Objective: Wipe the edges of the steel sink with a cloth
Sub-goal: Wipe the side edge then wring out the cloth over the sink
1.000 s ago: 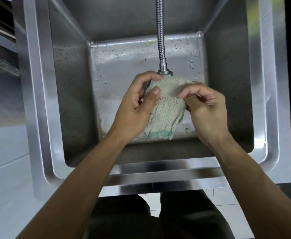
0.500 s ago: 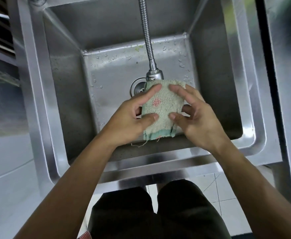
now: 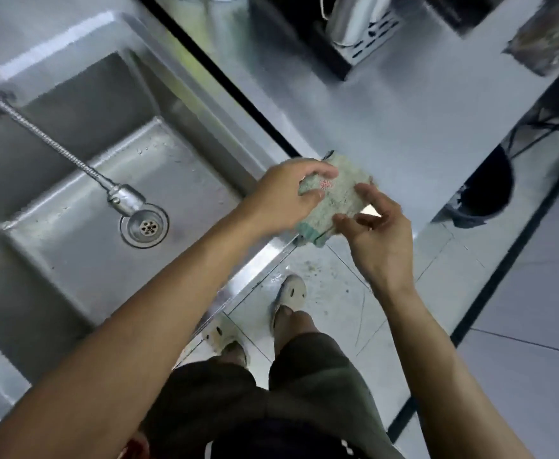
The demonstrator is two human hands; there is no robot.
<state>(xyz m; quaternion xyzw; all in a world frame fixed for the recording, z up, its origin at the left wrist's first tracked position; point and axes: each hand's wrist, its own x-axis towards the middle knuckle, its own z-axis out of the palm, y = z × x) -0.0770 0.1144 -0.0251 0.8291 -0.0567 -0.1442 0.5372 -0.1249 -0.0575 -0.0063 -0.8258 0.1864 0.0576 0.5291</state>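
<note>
Low in the frame both forearms reach up toward the centre. The left hand (image 3: 288,197) pinches the cloth (image 3: 334,198) between thumb and curled fingers; the right hand (image 3: 380,233) is loosely open, its fingertips touching the cloth's lower right side. The cloth hangs in the air just right of centre, its long axis running upper right to lower left, above the near right corner of the sink (image 3: 258,260) rim. That corner lies directly under the left hand, so I judge the left the nearer to start wiping
</note>
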